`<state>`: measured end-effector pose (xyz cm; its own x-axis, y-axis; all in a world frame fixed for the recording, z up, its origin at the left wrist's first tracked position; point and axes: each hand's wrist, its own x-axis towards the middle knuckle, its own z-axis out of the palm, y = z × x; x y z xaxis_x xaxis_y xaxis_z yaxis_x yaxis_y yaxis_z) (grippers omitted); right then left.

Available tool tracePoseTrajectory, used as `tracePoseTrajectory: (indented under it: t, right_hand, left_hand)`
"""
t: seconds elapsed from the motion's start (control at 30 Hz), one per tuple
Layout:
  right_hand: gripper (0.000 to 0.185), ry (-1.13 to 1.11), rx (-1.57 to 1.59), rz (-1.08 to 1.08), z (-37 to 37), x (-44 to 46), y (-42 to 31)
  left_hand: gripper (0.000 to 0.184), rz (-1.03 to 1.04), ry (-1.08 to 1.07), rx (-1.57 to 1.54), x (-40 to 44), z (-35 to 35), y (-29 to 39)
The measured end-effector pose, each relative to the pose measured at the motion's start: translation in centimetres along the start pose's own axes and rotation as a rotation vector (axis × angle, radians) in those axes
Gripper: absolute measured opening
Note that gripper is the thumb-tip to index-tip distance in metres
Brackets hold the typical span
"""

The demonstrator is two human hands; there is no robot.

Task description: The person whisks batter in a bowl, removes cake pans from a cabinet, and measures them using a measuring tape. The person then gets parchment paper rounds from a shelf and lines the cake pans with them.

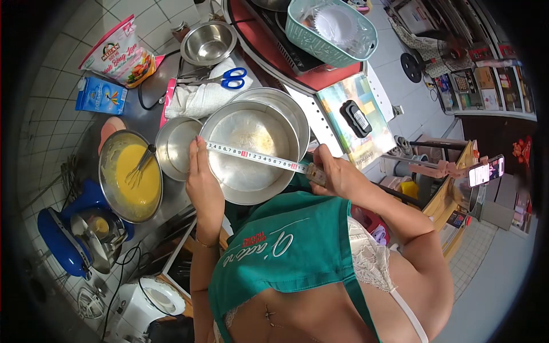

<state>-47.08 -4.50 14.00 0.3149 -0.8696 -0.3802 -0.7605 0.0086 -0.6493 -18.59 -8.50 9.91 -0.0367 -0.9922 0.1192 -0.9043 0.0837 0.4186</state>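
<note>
A white tape measure [255, 156] is stretched across the top of a round metal cake pan [251, 186]. At the pan's left rim, my left hand [204, 186] has its fingers closed on the end of the tape. My right hand [338, 174] is wrapped round the tape's case [315, 174] just past the right rim. A second, wider round pan [304, 123] sits partly hidden behind the first. To the left, a smaller round pan [171, 146] stands near my left hand. The inside of the measured pan shows a brownish patch.
A metal bowl [108, 188] of yellow batter with a whisk [139, 168] stands left, above a blue stand mixer [60, 243]. Blue-handled scissors [233, 78] lie on a white towel [197, 100]. Behind are a flour bag [123, 57], blue carton [101, 96] and teal basket [326, 43].
</note>
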Motion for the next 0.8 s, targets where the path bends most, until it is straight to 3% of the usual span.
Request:
tracePoseTrajectory:
  t: [0.27,0.4,0.5,0.6,0.7,0.8]
  right_hand:
    - [0.05,-0.034,0.043,0.022,-1.0,0.4,-1.3]
    - [0.041,-0.061,0.042,-0.125,-0.3,1.0,0.1]
    - [0.038,-0.018,0.028,-0.135,-0.5,0.8,-0.6]
    - [0.039,-0.008,0.098,-0.157,-1.0,0.5,-1.6]
    - [0.036,0.081,0.208,-0.191,-2.3,0.4,-2.7]
    - [0.033,0.073,0.35,0.095,-4.8,0.3,-2.9]
  left_hand:
    - [0.053,-0.001,0.01,-0.012,0.0,0.1,-0.2]
    - [0.054,-0.039,-0.019,-0.016,0.0,0.1,-0.3]
    - [0.055,0.014,0.045,-0.039,0.1,-1.2,-0.3]
    - [0.055,0.09,0.327,-0.004,0.5,-2.8,-0.5]
    - [0.061,-0.25,0.367,-0.149,-0.5,-5.5,-2.2]
    - [0.064,-0.441,0.496,-0.175,-1.4,-9.1,-4.0]
